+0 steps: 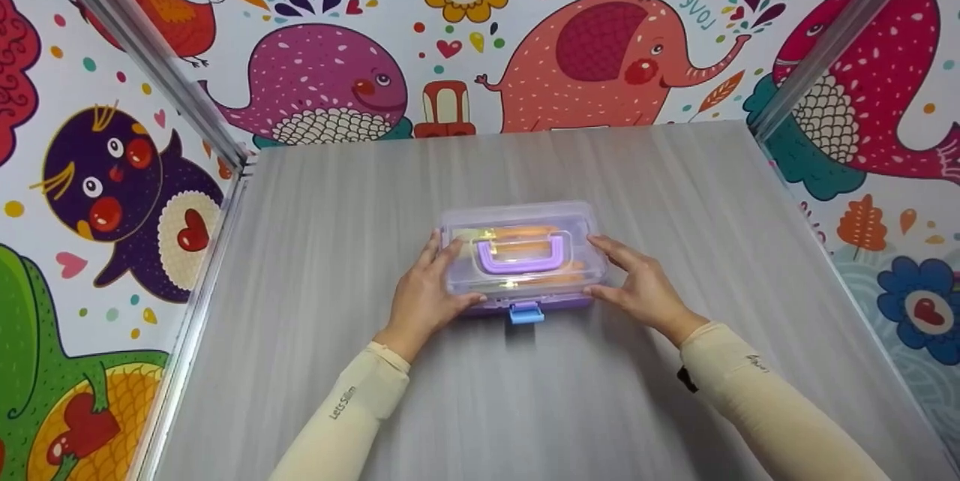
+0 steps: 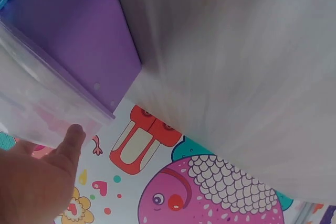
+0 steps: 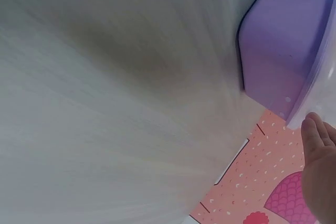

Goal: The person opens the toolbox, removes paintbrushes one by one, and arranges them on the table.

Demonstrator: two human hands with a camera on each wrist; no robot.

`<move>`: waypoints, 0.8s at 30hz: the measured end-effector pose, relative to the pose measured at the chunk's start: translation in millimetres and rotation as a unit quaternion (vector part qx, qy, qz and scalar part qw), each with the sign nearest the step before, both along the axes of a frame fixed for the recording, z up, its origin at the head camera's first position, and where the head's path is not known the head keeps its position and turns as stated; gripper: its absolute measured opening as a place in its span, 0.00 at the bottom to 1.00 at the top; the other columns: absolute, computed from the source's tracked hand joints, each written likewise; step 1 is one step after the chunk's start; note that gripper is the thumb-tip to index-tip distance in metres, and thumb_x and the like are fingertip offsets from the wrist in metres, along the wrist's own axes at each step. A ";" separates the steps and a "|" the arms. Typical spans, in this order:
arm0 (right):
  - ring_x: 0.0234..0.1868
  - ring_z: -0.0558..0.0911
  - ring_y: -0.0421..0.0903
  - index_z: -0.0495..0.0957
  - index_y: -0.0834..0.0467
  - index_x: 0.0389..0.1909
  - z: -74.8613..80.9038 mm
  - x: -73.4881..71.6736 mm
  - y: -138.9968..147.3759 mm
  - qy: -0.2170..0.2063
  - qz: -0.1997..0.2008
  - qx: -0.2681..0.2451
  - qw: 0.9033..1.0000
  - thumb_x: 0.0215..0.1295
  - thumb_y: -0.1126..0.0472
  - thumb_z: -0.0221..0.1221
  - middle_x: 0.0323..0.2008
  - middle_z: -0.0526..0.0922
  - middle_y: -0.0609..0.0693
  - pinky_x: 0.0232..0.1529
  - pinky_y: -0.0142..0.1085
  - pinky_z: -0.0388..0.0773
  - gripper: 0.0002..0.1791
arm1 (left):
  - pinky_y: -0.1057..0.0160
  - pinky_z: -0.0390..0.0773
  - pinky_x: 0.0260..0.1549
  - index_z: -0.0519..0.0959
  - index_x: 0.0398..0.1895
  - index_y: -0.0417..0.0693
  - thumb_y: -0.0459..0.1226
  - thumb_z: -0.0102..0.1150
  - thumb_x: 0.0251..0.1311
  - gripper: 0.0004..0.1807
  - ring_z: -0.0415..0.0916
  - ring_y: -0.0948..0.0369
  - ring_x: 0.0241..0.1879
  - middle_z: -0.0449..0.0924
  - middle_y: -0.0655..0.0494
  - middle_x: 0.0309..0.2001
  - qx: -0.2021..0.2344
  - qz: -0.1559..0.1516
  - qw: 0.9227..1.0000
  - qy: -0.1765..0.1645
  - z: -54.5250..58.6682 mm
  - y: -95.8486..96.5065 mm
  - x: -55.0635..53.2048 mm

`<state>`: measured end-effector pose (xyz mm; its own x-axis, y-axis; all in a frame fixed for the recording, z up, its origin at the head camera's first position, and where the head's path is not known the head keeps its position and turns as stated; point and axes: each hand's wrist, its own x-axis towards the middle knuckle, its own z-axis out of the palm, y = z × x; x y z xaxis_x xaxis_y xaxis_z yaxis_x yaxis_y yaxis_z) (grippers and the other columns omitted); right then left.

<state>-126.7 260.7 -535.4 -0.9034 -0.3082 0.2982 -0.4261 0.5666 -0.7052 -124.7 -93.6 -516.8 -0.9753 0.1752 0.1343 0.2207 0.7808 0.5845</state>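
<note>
A purple plastic storage box [image 1: 525, 212] with a clear lid sits on the table, its purple carry handle [image 1: 520, 265] folded flat on top. Through the lid show several orange-handled things that look like paintbrushes [image 1: 517, 231]. At the front, the blue latch [image 1: 526, 313] sticks outward. My left hand [image 1: 427, 297] grips the lid's left end, thumb at the front edge and fingers along the side. On the opposite end my right hand [image 1: 641, 290] holds the lid between thumb and fingers. Both wrist views show the purple base [image 2: 79, 30] below the lid.
The grey wood-grain table [image 1: 322, 241] extends around the box. Walls printed with cartoon animals [image 1: 585, 68] stand behind and at both sides, with metal frame posts [image 1: 165, 53] at the back corners.
</note>
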 end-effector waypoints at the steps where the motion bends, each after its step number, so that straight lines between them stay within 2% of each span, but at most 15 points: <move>1: 0.66 0.72 0.53 0.72 0.54 0.69 0.7 -0.4 -0.4 -0.005 0.000 -0.005 1.000 0.49 0.63 0.77 0.66 0.73 0.56 0.59 0.43 0.74 0.43 | 0.43 0.71 0.60 0.69 0.73 0.55 0.54 0.83 0.36 0.55 0.66 0.37 0.65 0.55 0.38 0.75 0.002 0.002 1.000 0.000 0.2 -0.3 -0.3; 5: 0.65 0.72 0.52 0.73 0.54 0.69 3.0 -1.7 -1.0 -0.027 -0.002 -0.017 0.999 0.50 0.64 0.77 0.66 0.73 0.56 0.59 0.42 0.74 0.42 | 0.44 0.70 0.61 0.70 0.72 0.55 0.54 0.83 0.35 0.54 0.66 0.38 0.65 0.56 0.39 0.74 0.009 0.008 1.000 -0.005 0.2 -1.2 -1.4; 12: 0.63 0.74 0.54 0.73 0.56 0.68 9.7 -2.3 -0.9 -0.047 -0.005 -0.018 0.999 0.51 0.61 0.76 0.65 0.74 0.57 0.59 0.49 0.75 0.41 | 0.44 0.69 0.62 0.72 0.71 0.55 0.57 0.82 0.34 0.54 0.65 0.40 0.66 0.58 0.39 0.73 0.020 0.007 1.000 -0.010 3.4 -5.7 -3.9; 18: 0.60 0.77 0.54 0.73 0.56 0.67 21.6 -4.7 -1.3 -0.049 -0.002 -0.004 0.999 0.51 0.54 0.76 0.64 0.75 0.57 0.57 0.49 0.76 0.41 | 0.43 0.67 0.63 0.74 0.69 0.55 0.61 0.79 0.35 0.52 0.65 0.43 0.67 0.61 0.43 0.72 0.027 0.006 0.999 -0.023 12.7 -10.3 -10.2; 24: 0.59 0.79 0.53 0.72 0.55 0.68 39.8 -8.0 -1.1 -0.061 0.003 0.026 0.998 0.52 0.49 0.75 0.64 0.75 0.56 0.57 0.47 0.76 0.42 | 0.45 0.65 0.65 0.76 0.67 0.54 0.62 0.78 0.38 0.49 0.64 0.47 0.69 0.64 0.48 0.71 0.055 0.013 0.997 -0.050 24.9 -11.4 -18.3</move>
